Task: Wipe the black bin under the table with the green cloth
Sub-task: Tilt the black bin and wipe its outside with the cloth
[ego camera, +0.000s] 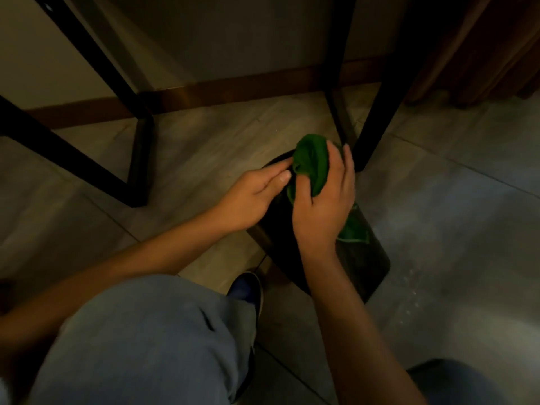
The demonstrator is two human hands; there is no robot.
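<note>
The black bin (pixel 365 267) stands on the floor beside a black table leg, mostly hidden behind my hands. My right hand (pixel 324 206) grips the bunched green cloth (pixel 311 159) over the bin's top, and a loose end of the cloth hangs down by the bin's side. My left hand (pixel 251 197) reaches in from the left with straight fingers, its fingertips touching the cloth near the bin's far rim.
Black metal table legs (pixel 377 112) rise just behind the bin, and another leg frame (pixel 137 159) stands to the left. A brown skirting board (pixel 222 92) runs along the wall. My knee in jeans (pixel 152 340) and a blue shoe (pixel 248 290) are close below.
</note>
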